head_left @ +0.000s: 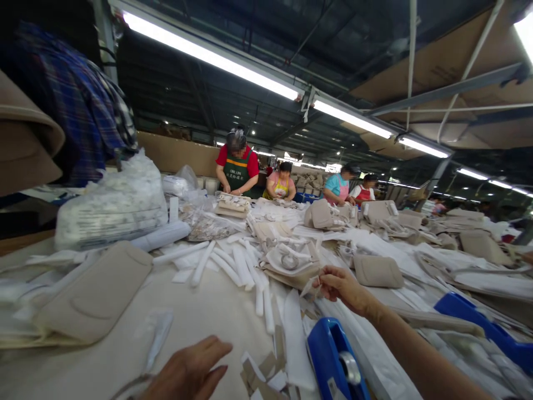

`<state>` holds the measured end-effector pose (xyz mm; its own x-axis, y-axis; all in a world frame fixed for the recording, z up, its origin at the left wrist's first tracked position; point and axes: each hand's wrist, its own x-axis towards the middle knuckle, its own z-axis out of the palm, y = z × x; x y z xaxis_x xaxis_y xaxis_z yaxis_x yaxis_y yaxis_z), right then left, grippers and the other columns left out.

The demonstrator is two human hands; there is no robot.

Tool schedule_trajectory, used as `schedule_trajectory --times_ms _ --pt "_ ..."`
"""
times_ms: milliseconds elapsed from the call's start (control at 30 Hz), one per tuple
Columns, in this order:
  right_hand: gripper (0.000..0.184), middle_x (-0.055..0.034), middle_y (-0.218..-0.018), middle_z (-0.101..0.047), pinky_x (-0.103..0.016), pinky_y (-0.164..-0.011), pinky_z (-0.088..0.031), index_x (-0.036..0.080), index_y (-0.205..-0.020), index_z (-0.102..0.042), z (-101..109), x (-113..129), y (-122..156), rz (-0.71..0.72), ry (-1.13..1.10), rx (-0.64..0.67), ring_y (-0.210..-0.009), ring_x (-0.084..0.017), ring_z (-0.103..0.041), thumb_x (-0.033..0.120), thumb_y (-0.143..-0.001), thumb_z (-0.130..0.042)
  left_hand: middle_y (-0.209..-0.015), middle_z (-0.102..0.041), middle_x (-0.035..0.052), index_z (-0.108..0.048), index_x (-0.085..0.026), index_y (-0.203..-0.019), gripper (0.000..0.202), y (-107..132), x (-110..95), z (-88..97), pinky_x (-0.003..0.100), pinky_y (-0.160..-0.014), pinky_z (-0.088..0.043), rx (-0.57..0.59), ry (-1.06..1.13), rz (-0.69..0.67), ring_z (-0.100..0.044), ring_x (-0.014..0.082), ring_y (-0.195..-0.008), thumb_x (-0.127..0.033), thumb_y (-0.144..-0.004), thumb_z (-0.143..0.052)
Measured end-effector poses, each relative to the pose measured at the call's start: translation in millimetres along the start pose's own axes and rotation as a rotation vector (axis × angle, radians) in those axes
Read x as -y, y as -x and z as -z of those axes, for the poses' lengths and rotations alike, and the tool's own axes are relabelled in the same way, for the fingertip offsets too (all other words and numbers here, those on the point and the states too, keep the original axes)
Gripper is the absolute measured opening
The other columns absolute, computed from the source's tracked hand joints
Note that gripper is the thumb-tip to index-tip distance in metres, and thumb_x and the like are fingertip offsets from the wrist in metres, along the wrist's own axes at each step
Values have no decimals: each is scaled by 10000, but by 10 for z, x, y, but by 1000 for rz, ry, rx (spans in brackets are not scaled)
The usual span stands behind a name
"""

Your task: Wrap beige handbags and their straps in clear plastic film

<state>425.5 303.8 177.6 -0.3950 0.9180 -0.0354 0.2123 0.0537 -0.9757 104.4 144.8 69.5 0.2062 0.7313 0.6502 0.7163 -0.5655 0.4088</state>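
The right hand point(345, 289) pinched a pale scrap point(308, 287) between its fingers point(332, 272); a blue tape dispenser point(322, 355) stood nearside of them. The left hand's point(189, 364) fingers hung parted over the bench point(175, 311), white strips point(204, 263) beyond, tube lights point(212, 57) high above.

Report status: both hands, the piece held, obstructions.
Left hand open, seemingly empty. Right hand pinching thin whitish piece. Possible obstruction: blue dispenser between the arms.

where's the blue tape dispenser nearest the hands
Head view, bottom, right of centre: the blue tape dispenser appears below the right hand, just right of a white strip.
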Motion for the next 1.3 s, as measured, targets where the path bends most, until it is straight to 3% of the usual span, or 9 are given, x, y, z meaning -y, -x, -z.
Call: schedule_trajectory --times_ms 100,167,300,367,467,633,800,1033,1300 --pt "251 13 -634 -607 -184 -367 -242 181 -704 -464 -264 179 211 3 -125 116 -387 -49 -433 355 -620 -624 -870 -705 28 -675 -228 -925 226 -448 -443 18 231 -712 -523 178 212 295 -658 159 -754 -236 -795 -491" --pt "246 25 -587 -577 -182 -354 -233 186 -685 -449 -454 251 357 -4 -195 205 -357 -40 -391 349 -619 -621 -888 -689 63 -674 -169 -925 261 -639 -635 -13 259 -711 -511 173 414 474 -638 172 -791 -246 -765 -483" --pt "184 44 -493 -505 -172 -324 -207 184 -659 -452 -810 273 619 -27 -314 404 -318 -33 -325 294 -619 -594 -669 -617 30 -637 -108 -1038 386 -742 -809 -53 224 -487 -430 137 697 756 -561 135 -566 -249 -726 -460" --pt "149 36 -502 -510 -165 -322 -211 174 -671 -471 -951 240 716 -16 -389 517 -315 -33 -337 264 -630 -583 -765 -622 36 -665 -125 -959 352 -706 -854 -8 214 -475 -404 120 689 733 -498 87 -488 -200 -684 -458" --pt "118 16 -532 -529 -157 -331 -230 161 -684 -489 -1098 177 815 17 -464 595 -334 -36 -367 241 -649 -569 -1027 -607 62 -686 -141 -716 286 -624 -914 114 202 -510 -404 121 617 574 -475 50 -510 -121 -608 -423" --pt "119 9 -536 -530 -153 -341 -241 158 -695 -493 -1216 139 898 32 -501 587 -357 -44 -379 240 -653 -568 -618 -574 -4 -671 -116 -862 339 -487 -1002 240 193 -390 -303 324 684 674 -380 67 -393 -192 -677 -398" --pt "141 13 -538 -535 -152 -340 -238 157 -682 -498 -1282 166 965 31 -499 560 -354 -39 -371 252 -644 -594 -622 -580 -5 -686 -108 -839 326 -355 -1066 251 185 -439 -330 358 656 633 -430 69 -449 -170 -616 -456" --pt "136 -5 -552 -562 -157 -364 -287 142 -677 -525 -1362 105 1058 88 -555 549 -388 -54 -421 243 -644 -610 -591 -606 37 -665 -85 -815 316 -277 -1160 142 214 -460 -355 324 850 674 -486 110 -495 -328 -643 -561" --pt "227 25 -509 -516 -164 -383 -281 156 -660 -507 -1369 6 1152 137 -556 482 -385 -52 -401 312 -638 -670 -483 -485 -25 -622 -113 -625 209 -291 -1237 146 202 -396 -275 266 948 700 -380 67 -400 -303 -575 -552"
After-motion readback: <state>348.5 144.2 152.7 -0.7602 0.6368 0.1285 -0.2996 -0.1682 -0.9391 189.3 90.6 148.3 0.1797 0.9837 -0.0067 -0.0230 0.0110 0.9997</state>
